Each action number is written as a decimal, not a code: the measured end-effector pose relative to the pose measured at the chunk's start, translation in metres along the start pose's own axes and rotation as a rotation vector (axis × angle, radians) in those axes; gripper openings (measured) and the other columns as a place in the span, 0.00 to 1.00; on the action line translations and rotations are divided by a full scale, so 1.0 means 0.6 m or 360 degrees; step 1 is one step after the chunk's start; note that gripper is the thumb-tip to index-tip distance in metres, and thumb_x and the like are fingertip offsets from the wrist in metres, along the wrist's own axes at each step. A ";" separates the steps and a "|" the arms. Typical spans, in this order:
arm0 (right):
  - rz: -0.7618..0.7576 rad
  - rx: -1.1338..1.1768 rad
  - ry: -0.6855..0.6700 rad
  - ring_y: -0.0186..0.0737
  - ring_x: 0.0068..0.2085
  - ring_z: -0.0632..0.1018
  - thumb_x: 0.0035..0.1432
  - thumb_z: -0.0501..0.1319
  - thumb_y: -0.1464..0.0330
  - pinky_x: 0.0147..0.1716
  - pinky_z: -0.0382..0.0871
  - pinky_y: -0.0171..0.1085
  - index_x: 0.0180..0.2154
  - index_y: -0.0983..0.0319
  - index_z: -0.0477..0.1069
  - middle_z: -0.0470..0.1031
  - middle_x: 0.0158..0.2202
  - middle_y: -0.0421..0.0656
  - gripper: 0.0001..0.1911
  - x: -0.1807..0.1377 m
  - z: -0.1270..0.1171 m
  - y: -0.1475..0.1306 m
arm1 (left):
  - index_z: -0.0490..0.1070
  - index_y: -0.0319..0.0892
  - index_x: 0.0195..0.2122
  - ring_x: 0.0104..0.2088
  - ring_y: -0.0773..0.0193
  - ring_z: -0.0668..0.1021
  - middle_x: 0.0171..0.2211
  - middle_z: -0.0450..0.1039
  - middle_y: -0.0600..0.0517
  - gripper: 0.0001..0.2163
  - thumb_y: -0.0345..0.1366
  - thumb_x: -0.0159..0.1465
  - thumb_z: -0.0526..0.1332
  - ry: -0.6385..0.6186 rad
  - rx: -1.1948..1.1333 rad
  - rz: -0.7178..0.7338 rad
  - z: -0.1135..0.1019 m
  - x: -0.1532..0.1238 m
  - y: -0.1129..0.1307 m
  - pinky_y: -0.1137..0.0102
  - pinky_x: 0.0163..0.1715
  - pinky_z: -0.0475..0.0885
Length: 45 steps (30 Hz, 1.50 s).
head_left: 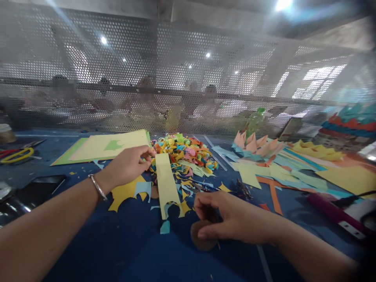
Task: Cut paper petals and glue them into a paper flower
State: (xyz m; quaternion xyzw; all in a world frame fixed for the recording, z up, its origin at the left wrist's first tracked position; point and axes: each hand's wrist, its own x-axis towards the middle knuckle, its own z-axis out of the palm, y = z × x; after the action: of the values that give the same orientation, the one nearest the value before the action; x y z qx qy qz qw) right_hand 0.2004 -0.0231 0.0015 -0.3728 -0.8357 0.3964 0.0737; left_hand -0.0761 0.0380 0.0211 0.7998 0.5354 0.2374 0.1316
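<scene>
The L hand [133, 164] is near the far end of a pale yellow strip [166, 176], its fingers bent and close together. I cannot tell if they are grasping the strip or only staying beside it. A silver bracelet [98, 188] is on this wrist. The strip is btwn the two hands, w/ its far end before a pile of paper scraps [188, 150]; a round notch is in its near end.

The R hand [235, 215] is curled above a blue table [117, 250], w/ the thumb on a brown disc [198, 239] – the fingertips are partly hidden, so I cannot tell if they grip it.

A small blue piece [165, 227] is just below the strip. To the left of the strip is a deep yellow scrap [122, 195], partly under a light blue piece [142, 189]. Behind the L hand is a stack of sheets [96, 147]. Paper crowns [255, 145] stand on the right side – a purple power strip [335, 213] is nearer to the R arm.
</scene>
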 end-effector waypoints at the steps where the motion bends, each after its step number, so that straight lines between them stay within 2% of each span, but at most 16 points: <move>1: 0.0001 0.0001 -0.0002 0.30 0.25 0.64 0.50 0.65 0.64 0.22 0.56 0.30 0.29 0.60 0.61 0.62 0.24 0.34 0.13 0.000 0.000 0.001 | 0.71 0.43 0.38 0.33 0.58 0.77 0.35 0.76 0.48 0.10 0.37 0.57 0.55 0.0055 0.0174 -0.0019 -0.015 0.003 -0.007 0.67 0.33 0.69; 3: 0.0007 -0.0006 -0.0009 0.30 0.25 0.64 0.50 0.64 0.65 0.22 0.56 0.30 0.29 0.60 0.60 0.63 0.25 0.35 0.13 0.000 0.001 0.002 | 0.73 0.44 0.35 0.34 0.56 0.77 0.34 0.76 0.49 0.11 0.41 0.56 0.55 -0.0021 0.0393 -0.0099 -0.041 0.006 -0.023 0.66 0.33 0.68; 4: 0.0013 -0.0013 -0.0011 0.30 0.25 0.64 0.50 0.64 0.65 0.23 0.56 0.30 0.29 0.60 0.60 0.63 0.25 0.35 0.12 0.000 0.002 0.002 | 0.73 0.43 0.34 0.34 0.55 0.77 0.33 0.77 0.48 0.12 0.43 0.55 0.56 -0.0135 0.0448 -0.0130 -0.050 0.007 -0.031 0.66 0.33 0.68; 7: 0.0022 -0.0039 -0.0009 0.30 0.25 0.64 0.50 0.64 0.65 0.23 0.56 0.30 0.29 0.61 0.60 0.63 0.25 0.35 0.12 0.001 0.002 0.002 | 0.73 0.43 0.40 0.38 0.53 0.76 0.40 0.75 0.46 0.19 0.47 0.50 0.60 -0.0414 0.0522 -0.0158 -0.062 0.007 -0.055 0.65 0.36 0.67; 11: 0.0020 -0.0044 0.0004 0.31 0.26 0.63 0.51 0.64 0.65 0.22 0.55 0.31 0.29 0.60 0.60 0.63 0.25 0.35 0.12 0.001 0.004 0.003 | 0.73 0.45 0.42 0.42 0.50 0.73 0.42 0.74 0.45 0.24 0.48 0.44 0.64 -0.0462 0.0576 -0.0064 -0.058 0.007 -0.076 0.64 0.40 0.64; 17: 0.0003 -0.0046 0.0013 0.31 0.26 0.63 0.52 0.63 0.64 0.23 0.55 0.31 0.29 0.60 0.60 0.63 0.26 0.36 0.12 0.000 0.005 0.004 | 0.73 0.45 0.38 0.40 0.50 0.71 0.38 0.72 0.45 0.20 0.49 0.46 0.64 -0.0592 0.0549 -0.0009 -0.060 0.012 -0.088 0.63 0.39 0.63; 21: -0.0010 -0.0022 0.0005 0.31 0.26 0.63 0.52 0.63 0.64 0.23 0.55 0.31 0.29 0.61 0.61 0.63 0.26 0.36 0.12 0.000 0.005 0.004 | 0.73 0.44 0.32 0.40 0.52 0.70 0.39 0.71 0.47 0.13 0.44 0.48 0.63 -0.0628 0.0553 0.0099 -0.067 0.011 -0.081 0.65 0.38 0.62; 23: -0.0007 -0.0006 -0.0002 0.31 0.26 0.63 0.52 0.63 0.64 0.23 0.55 0.31 0.29 0.61 0.61 0.63 0.26 0.36 0.12 0.000 0.004 0.003 | 0.71 0.43 0.30 0.37 0.55 0.70 0.36 0.71 0.49 0.09 0.41 0.49 0.62 -0.0659 0.0521 0.0125 -0.077 0.010 -0.071 0.67 0.35 0.62; 26: 0.0001 0.0048 -0.0016 0.31 0.26 0.63 0.51 0.64 0.65 0.24 0.56 0.31 0.28 0.61 0.60 0.62 0.26 0.36 0.12 0.000 0.001 0.000 | 0.66 0.43 0.26 0.26 0.63 0.69 0.25 0.68 0.54 0.05 0.38 0.51 0.60 -0.0771 0.0334 0.0117 -0.103 0.008 -0.054 0.71 0.26 0.60; 29: -0.0026 0.0087 0.0016 0.31 0.26 0.63 0.50 0.64 0.65 0.24 0.55 0.31 0.27 0.61 0.61 0.62 0.25 0.36 0.12 0.001 0.000 -0.002 | 0.65 0.43 0.25 0.23 0.65 0.69 0.22 0.66 0.56 0.04 0.36 0.52 0.60 -0.0701 0.0181 0.0022 -0.136 0.002 -0.039 0.72 0.23 0.60; 32: -0.0052 0.0173 0.0113 0.31 0.27 0.63 0.51 0.64 0.65 0.25 0.56 0.31 0.26 0.61 0.60 0.63 0.25 0.36 0.13 0.004 0.001 -0.003 | 0.66 0.45 0.31 0.27 0.62 0.74 0.28 0.72 0.54 0.06 0.38 0.54 0.61 -0.0580 -0.0185 -0.0125 -0.163 -0.009 -0.022 0.72 0.25 0.65; 34: -0.0057 0.0328 0.0200 0.31 0.27 0.64 0.51 0.64 0.63 0.26 0.57 0.32 0.26 0.61 0.60 0.62 0.25 0.37 0.14 0.006 0.003 -0.002 | 0.66 0.45 0.32 0.27 0.63 0.75 0.29 0.73 0.54 0.08 0.39 0.54 0.63 -0.0461 -0.0441 -0.0117 -0.166 -0.016 -0.004 0.72 0.24 0.67; 37: -0.0121 0.0661 0.0333 0.32 0.27 0.66 0.51 0.64 0.60 0.28 0.60 0.33 0.26 0.60 0.57 0.62 0.25 0.36 0.17 0.008 0.005 -0.003 | 0.66 0.45 0.31 0.23 0.66 0.73 0.25 0.72 0.55 0.08 0.38 0.53 0.63 -0.0337 -0.0742 -0.0039 -0.143 -0.020 0.035 0.75 0.20 0.65; 39: -0.0183 0.0756 0.0457 0.33 0.30 0.67 0.50 0.64 0.59 0.30 0.62 0.34 0.26 0.60 0.57 0.64 0.28 0.39 0.18 0.008 0.002 -0.005 | 0.65 0.45 0.31 0.23 0.67 0.73 0.25 0.71 0.56 0.07 0.37 0.53 0.63 -0.0337 -0.0832 -0.0015 -0.110 -0.020 0.064 0.75 0.20 0.64; 42: -0.0225 0.0724 0.0679 0.37 0.36 0.69 0.50 0.65 0.59 0.34 0.63 0.36 0.25 0.60 0.57 0.66 0.35 0.42 0.18 0.007 -0.002 -0.007 | 0.64 0.45 0.31 0.21 0.69 0.70 0.23 0.68 0.57 0.07 0.36 0.54 0.62 -0.0214 -0.0914 0.0020 -0.049 -0.020 0.100 0.76 0.19 0.63; 45: -0.0173 0.0746 0.0818 0.33 0.29 0.67 0.49 0.65 0.58 0.27 0.60 0.33 0.25 0.60 0.58 0.63 0.27 0.37 0.18 0.007 -0.004 -0.006 | 0.61 0.44 0.31 0.21 0.69 0.70 0.22 0.67 0.57 0.07 0.36 0.55 0.60 -0.0279 -0.1055 -0.0037 0.004 -0.023 0.120 0.75 0.18 0.62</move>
State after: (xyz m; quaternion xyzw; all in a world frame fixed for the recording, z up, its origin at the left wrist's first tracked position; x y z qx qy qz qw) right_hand 0.1967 -0.0200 0.0050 -0.3883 -0.6947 0.4662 0.3864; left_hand -0.0220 -0.0028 0.0491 0.7248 0.4249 0.3273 0.4324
